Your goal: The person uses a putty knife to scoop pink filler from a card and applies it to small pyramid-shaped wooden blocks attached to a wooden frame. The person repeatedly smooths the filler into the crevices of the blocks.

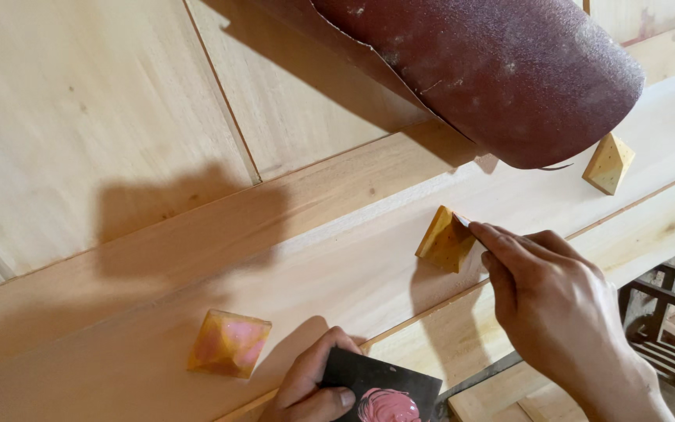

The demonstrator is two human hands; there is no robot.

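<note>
The wooden bench (197,234) is carrying a sandpaper roll (501,70) at one o'clock. The right hand (556,305) is pinching a scraper against the centre pyramid block (444,241); press lightly. The left hand (314,387) is gripping a dark board of pink filler (384,395) at six o'clock.

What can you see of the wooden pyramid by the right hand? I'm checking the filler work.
The pyramid is a small yellowish wooden block with sloping faces meeting at a point. It sits on the pale board, casting a shadow below. The right hand touches its upper right edge with its fingertips. No pink filler shows on it.
</note>
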